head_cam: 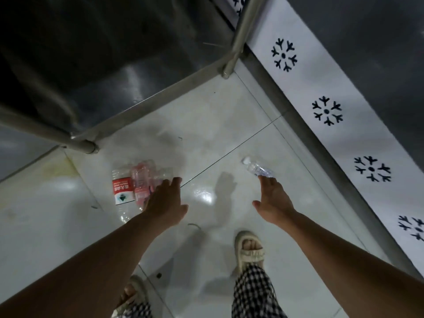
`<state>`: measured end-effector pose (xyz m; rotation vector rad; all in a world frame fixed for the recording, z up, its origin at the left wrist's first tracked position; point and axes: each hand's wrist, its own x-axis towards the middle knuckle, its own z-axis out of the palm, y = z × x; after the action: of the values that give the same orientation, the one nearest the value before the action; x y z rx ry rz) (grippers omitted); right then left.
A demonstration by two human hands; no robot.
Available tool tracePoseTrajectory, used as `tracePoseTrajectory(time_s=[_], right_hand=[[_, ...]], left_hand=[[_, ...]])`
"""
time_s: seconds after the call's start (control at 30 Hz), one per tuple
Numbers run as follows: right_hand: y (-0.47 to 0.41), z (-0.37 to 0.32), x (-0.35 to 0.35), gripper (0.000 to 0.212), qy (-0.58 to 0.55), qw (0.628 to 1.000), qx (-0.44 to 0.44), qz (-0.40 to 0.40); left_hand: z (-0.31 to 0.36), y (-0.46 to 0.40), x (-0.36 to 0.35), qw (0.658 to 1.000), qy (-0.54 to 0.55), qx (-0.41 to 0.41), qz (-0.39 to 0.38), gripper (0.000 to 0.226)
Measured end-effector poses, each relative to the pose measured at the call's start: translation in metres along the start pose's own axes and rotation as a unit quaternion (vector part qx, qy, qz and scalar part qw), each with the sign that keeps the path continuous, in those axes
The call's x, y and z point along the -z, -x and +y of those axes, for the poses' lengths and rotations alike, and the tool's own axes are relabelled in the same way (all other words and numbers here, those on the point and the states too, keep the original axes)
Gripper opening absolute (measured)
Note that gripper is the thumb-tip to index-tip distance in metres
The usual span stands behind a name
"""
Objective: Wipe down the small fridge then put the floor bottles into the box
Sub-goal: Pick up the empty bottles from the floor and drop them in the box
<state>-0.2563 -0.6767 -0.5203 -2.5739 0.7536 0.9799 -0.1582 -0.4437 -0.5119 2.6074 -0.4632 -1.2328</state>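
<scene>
Several crushed clear plastic bottles with red labels (135,182) lie in a pile on the white tiled floor, left of centre. My left hand (166,200) reaches down over the pile's right edge, fingers apart, holding nothing. A single clear bottle with a white cap (257,167) lies on the floor to the right. My right hand (273,198) hovers just below it, fingers spread, fingertips close to the bottle's lower end and empty. No box is in view.
A steel table with a lower shelf (128,70) and tubular legs (82,145) stands at the upper left. A grey cabinet with a white snowflake strip (325,109) runs along the right. My feet in pale sandals (249,249) stand on the floor (229,125) below.
</scene>
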Motion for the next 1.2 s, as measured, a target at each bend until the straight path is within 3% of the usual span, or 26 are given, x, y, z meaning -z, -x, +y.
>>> tracePoseTrajectory(time_s=[0.23,0.5,0.77,0.97,1.2], right_hand=[[-0.085,0.08,0.002,0.067,-0.033,0.999,-0.011,-0.014],[-0.168,0.129,-0.059,0.068,0.014,0.999,0.027,-0.022],[-0.241,0.129,-0.113,0.084,0.115,0.992,0.03,0.048],[-0.242,0.117,-0.128,0.078,0.084,0.995,0.012,0.045],[-0.18,0.052,-0.12,0.076,0.088,0.989,0.122,0.01]], left_hand=[[0.067,-0.055,-0.047,0.993,0.067,0.101,-0.009,0.071],[0.094,-0.128,-0.128,0.992,0.065,0.109,-0.012,0.07],[0.063,-0.185,-0.18,0.992,0.068,0.105,0.017,0.065],[0.033,-0.171,-0.194,0.989,0.084,0.12,0.018,0.065],[0.003,-0.117,-0.167,0.971,0.157,0.17,0.059,0.068]])
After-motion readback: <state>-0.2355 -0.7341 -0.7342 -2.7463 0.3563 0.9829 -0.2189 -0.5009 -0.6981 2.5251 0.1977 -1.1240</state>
